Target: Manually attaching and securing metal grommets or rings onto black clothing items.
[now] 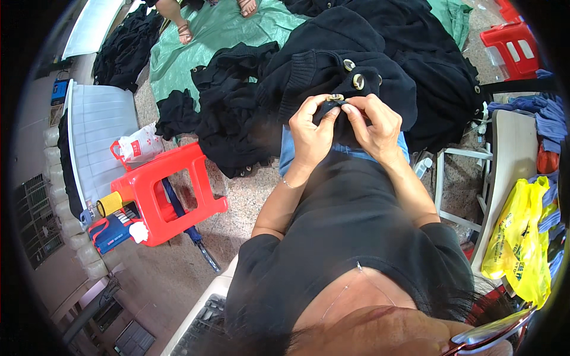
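Observation:
A black knitted cardigan (395,95) lies bunched over my lap, its ribbed edge toward the left. My left hand (310,137) pinches the cardigan's fabric between thumb and forefinger. From the other side, my right hand (379,132) grips the same bit, thumb and finger closed on it. A cream and dark button (336,97) sits right at the fingertips of both hands. Further up the garment are two more round buttons, one (358,81) nearer and one (349,64) farther. The exact fabric under my thumbs is partly hidden.
Heaped black garments (228,113) spread ahead on a green tarp (208,35), where another person's foot (185,33) rests. A red plastic stool (135,204) lies to the left near a folded umbrella (191,232). At right are a yellow bag (519,243) and blue cloths (549,127).

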